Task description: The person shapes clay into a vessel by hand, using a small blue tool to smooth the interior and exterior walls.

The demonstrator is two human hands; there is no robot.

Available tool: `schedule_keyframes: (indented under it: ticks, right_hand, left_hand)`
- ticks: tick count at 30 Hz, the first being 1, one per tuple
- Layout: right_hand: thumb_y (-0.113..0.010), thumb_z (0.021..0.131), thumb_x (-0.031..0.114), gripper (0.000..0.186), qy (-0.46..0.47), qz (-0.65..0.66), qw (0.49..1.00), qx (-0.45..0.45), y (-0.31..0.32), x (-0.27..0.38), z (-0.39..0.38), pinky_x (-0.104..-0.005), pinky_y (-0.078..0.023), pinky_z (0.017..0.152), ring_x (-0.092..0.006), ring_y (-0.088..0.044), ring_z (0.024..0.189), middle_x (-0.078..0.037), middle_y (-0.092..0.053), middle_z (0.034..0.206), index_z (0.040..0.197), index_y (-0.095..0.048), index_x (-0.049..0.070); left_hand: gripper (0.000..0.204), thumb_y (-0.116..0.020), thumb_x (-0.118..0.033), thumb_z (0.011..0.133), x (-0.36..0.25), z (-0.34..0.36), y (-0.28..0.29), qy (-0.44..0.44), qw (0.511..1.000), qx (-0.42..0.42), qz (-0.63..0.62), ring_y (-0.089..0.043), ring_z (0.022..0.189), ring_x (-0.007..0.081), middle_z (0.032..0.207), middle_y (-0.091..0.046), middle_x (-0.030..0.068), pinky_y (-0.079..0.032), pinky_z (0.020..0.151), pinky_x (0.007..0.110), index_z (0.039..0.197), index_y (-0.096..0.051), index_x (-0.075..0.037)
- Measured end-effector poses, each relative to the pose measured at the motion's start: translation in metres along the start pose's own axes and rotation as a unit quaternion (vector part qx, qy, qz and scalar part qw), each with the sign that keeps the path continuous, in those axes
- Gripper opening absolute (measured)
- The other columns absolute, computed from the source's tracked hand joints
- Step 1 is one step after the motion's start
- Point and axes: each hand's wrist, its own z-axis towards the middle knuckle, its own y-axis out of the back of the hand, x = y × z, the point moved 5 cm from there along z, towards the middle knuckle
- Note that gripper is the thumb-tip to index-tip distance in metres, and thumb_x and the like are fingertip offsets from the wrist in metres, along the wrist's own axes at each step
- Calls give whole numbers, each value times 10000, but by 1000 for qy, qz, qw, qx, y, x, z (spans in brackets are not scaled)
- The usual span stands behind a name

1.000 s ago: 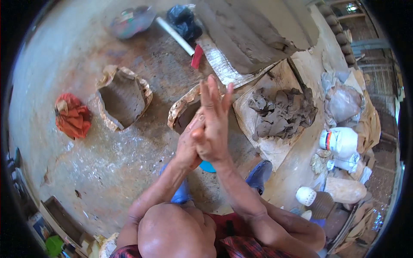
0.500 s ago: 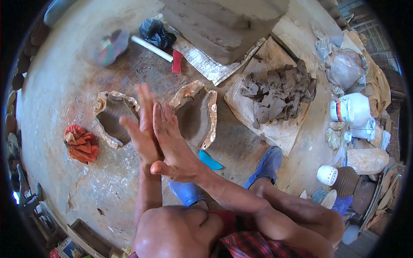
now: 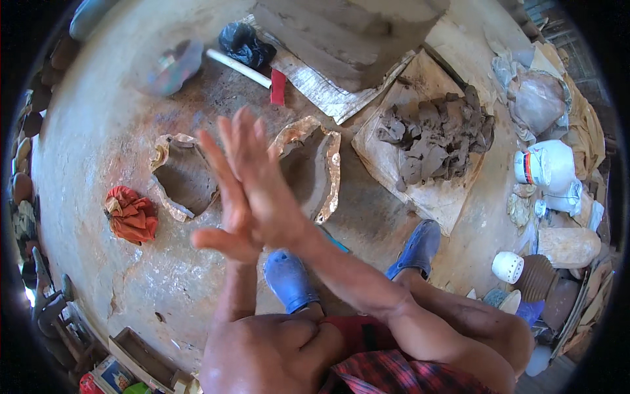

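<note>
My left hand (image 3: 228, 220) and my right hand (image 3: 261, 187) press palm to palm above the floor, fingers stretched out and slightly blurred, holding nothing. Behind them lie two rough, pale-rimmed moulds with grey clay inside, the left mould (image 3: 180, 176) and the right mould (image 3: 302, 171), the latter partly hidden by my right hand. A teal flat piece (image 3: 336, 241) shows under my right forearm. To the right, a heap of torn grey clay (image 3: 436, 141) rests on a pale sheet (image 3: 426, 203). A crumpled orange cloth (image 3: 130, 215) lies at the left.
At the back are a grey clay slab (image 3: 341, 36), black plastic (image 3: 243, 46), a white pipe (image 3: 236, 67) and a red strip (image 3: 277, 87). White containers (image 3: 545, 167), sacks and pots line the right. A wooden box (image 3: 141, 361) is at lower left. Both blue clogs (image 3: 285, 279) frame my bent legs.
My joined hands have shifted left and changed from an overlapping clasp to flat palms rubbing with fingers stretched. The view has also shifted, revealing more of the teal piece and legs.
</note>
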Motion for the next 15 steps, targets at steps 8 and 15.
schedule_keyframes:
  ticks: [8,15]
  right_hand:
    - [-312,835,974,1305,-32,61,997,24,-12,7,1,-622,-2,1258,-494,38,1596,-255,29,1746,1680,63,53]
    - [-245,929,881,1156,8,-56,995,87,-15,9,-10,-546,-10,1283,-417,12,1614,-242,-5,1750,1684,28,49]
  left_hand:
    - [1381,-152,-1085,689,-15,12,32,145,979,-66,128,65,1620,333,1755,163,139,-4,1294,507,1658,207,-168]
    - [1187,-114,-964,863,-3,-2,22,71,997,-5,-32,53,1626,287,1768,91,134,6,1294,450,1681,126,-137]
